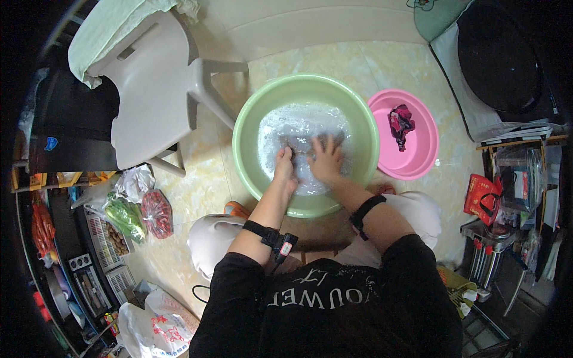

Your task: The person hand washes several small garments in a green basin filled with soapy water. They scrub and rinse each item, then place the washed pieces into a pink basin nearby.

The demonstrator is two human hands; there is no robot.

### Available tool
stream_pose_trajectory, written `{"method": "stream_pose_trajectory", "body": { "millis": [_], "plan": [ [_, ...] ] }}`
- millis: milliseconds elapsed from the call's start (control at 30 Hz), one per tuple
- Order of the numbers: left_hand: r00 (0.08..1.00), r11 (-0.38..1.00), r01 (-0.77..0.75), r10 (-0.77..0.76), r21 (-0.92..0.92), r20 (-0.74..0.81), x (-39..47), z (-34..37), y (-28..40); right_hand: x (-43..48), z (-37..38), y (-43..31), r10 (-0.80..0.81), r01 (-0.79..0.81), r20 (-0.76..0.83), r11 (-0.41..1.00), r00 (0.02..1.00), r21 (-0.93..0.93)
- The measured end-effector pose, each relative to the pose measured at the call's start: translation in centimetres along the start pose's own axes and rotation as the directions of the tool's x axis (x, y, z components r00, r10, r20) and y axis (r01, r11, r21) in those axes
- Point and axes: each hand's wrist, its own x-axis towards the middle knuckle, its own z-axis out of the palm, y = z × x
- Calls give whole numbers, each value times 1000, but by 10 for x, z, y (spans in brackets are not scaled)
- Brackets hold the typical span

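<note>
In front of me stands a large light-green plastic basin [250, 174] holding sudsy water [286, 118]. My left hand [283, 169] is at the water's surface left of the middle, its fingers curled and partly hidden, so its grip does not show. To its right, my right hand [326, 160] lies palm down on the water with the fingers spread. Around and beyond the fingers a dark, blurred shape shows through the suds, perhaps cloth. Touching the basin's right side is a smaller pink plastic basin [418, 156], with a crumpled dark and magenta cloth [401, 125] inside.
A grey plastic chair [156, 89] draped with a pale cloth [109, 33] stands at the left. Plastic bags of leafy greens [125, 219] and red produce [156, 215] lie on the tiled floor. A red bag [481, 199] hangs by the right-hand shelves.
</note>
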Motion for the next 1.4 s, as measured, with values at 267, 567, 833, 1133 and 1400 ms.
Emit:
{"method": "stream_pose_trajectory", "body": {
  "millis": [267,567,833,1133,1400],
  "plan": [
    [904,965,216,-139,-150,404,12,-8,11,-17,-15,-42,-246,170,101,863,964,476],
    [885,961,134,-7,-241,465,8,-1,6,-23,-47,-61,-215,266,-183,906,959,331],
    [977,985,69,-34,-161,211,-21,21,17,-19,-38,-56,-156,218,-182,888,971,404],
    [992,992,71,-81,102,98,-9,9,8,28,-41,1,-59,59,-11,997,998,43],
    [988,992,121,-125,45,87,-3,-1,3,-6,7,-8,-64,52,-115,993,991,-105]
  ]
}}
